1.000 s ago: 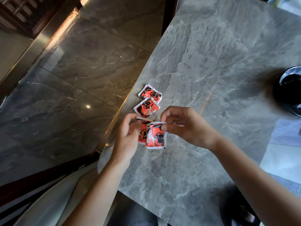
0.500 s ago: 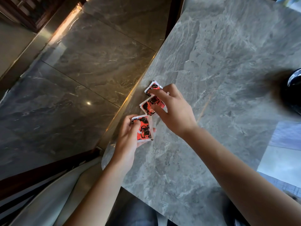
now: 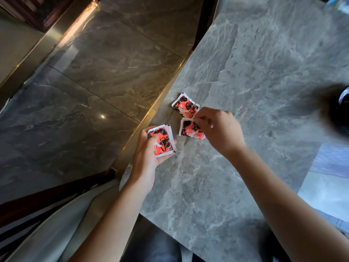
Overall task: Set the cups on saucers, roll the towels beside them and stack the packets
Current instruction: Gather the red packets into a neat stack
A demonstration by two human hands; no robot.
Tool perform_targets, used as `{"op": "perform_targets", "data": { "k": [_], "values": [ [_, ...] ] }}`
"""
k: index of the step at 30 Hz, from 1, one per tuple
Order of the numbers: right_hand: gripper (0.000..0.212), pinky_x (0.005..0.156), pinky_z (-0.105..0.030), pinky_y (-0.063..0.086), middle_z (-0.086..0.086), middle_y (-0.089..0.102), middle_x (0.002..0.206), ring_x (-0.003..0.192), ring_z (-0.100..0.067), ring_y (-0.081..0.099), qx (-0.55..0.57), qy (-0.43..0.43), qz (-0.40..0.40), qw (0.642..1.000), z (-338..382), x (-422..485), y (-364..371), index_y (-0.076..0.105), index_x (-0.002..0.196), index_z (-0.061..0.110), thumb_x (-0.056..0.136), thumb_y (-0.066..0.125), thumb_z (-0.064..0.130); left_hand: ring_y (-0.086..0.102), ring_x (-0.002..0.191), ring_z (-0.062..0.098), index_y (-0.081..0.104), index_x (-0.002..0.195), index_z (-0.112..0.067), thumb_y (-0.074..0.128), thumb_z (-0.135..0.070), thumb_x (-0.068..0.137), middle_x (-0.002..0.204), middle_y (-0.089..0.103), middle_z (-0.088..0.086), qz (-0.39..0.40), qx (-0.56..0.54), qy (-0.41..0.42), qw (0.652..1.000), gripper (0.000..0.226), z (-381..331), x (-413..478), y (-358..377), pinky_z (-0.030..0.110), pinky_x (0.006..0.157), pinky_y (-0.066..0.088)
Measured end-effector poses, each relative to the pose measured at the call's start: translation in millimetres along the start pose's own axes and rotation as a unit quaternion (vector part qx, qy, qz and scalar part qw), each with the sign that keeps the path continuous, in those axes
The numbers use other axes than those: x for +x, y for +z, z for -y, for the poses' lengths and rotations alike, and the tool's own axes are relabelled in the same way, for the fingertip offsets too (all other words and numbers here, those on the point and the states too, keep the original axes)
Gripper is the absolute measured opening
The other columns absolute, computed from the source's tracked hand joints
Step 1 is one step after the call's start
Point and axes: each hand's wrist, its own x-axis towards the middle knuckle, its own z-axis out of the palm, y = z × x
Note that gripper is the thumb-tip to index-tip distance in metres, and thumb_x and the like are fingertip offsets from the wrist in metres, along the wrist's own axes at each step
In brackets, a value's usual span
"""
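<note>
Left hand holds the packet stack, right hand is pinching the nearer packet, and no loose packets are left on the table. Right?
Not quite. The head view shows one loose packet lying on the table, beyond the right hand. The rest holds: the left hand holds the packet stack, and the right hand pinches the nearer packet.

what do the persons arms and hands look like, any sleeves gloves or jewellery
Both forearms are bare as far as the frame shows them: no sleeves are in view. The left hand and the right hand wear no gloves, and no rings, watch or bracelet show at the fingers or wrists. The right hand is motion-blurred, so a thin ring there could be missed.
</note>
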Motion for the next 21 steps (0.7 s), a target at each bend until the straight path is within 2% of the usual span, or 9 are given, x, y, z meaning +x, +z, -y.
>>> {"op": "perform_targets", "data": {
  "k": [3,5,8,11,14,18,21],
  "values": [
    [0.008,0.065,-0.033,0.049,0.004,0.067,0.071,0.071,-0.020,0.062,0.073,0.028,-0.010,0.997,-13.0,-3.6,-6.8,0.067,0.081,0.023,0.085,0.061,0.020,0.073,0.078,0.021,0.061,0.086,-0.030,0.041,-0.010,0.091,0.089,0.074,0.000,-0.014,-0.012,-0.012,1.000,0.028,0.7,1.6,1.3,0.031,0.062,0.060],
    [0.013,0.060,-0.028,0.044,0.008,0.061,0.061,0.057,-0.006,0.057,0.155,0.038,-0.013,0.987,-16.9,-5.2,-8.3,0.065,0.076,0.020,0.086,0.062,0.011,0.073,0.080,0.022,0.059,0.089,-0.028,0.040,-0.011,0.092,0.095,0.072,0.003,-0.018,-0.012,-0.016,1.000,0.026,1.7,1.8,1.9,0.033,0.064,0.059],
    [0.023,0.050,-0.021,0.042,0.005,0.059,0.053,0.042,-0.001,0.046,0.326,0.070,-0.003,0.943,-12.0,-7.0,-10.2,0.061,0.072,0.017,0.090,0.059,0.003,0.072,0.083,0.022,0.058,0.098,-0.025,0.038,-0.023,0.097,0.100,0.070,0.005,-0.014,-0.031,-0.031,0.999,0.020,1.4,1.8,4.5,0.037,0.070,0.059],
    [0.023,0.042,-0.015,0.042,0.003,0.060,0.054,0.038,-0.002,0.047,0.421,0.075,0.039,0.903,1.0,-10.9,-5.5,0.060,0.073,0.016,0.091,0.057,0.002,0.070,0.083,0.019,0.057,0.116,-0.017,0.035,-0.040,0.097,0.105,0.069,0.007,0.010,-0.054,-0.063,0.997,0.037,-0.7,-0.3,10.5,0.036,0.069,0.060],
    [0.021,0.040,-0.018,0.043,-0.008,0.058,0.062,0.037,-0.005,0.051,0.412,0.064,0.083,0.905,13.5,-18.1,6.2,0.058,0.074,0.016,0.090,0.059,0.002,0.067,0.093,0.022,0.053,0.124,-0.012,0.035,-0.041,0.097,0.113,0.067,0.012,0.022,-0.048,-0.069,0.996,0.043,0.3,-2.5,17.3,0.032,0.065,0.060],
    [0.018,0.041,-0.022,0.047,-0.003,0.062,0.066,0.038,-0.011,0.056,0.379,0.067,0.083,0.919,19.0,-26.3,19.8,0.060,0.075,0.017,0.090,0.061,0.006,0.067,0.091,0.024,0.052,0.126,-0.013,0.034,-0.036,0.098,0.111,0.066,0.014,0.027,-0.052,-0.055,0.997,0.040,0.3,-3.5,22.1,0.031,0.064,0.059],
    [0.011,0.042,-0.026,0.050,-0.002,0.063,0.068,0.040,-0.015,0.060,0.382,0.082,0.067,0.918,20.8,-31.4,27.0,0.062,0.079,0.009,0.090,0.060,0.007,0.065,0.090,0.021,0.055,0.117,-0.021,0.036,-0.030,0.098,0.107,0.066,0.009,0.018,-0.052,-0.039,0.998,0.028,1.1,-3.1,22.1,0.033,0.068,0.057]
  ]
}}
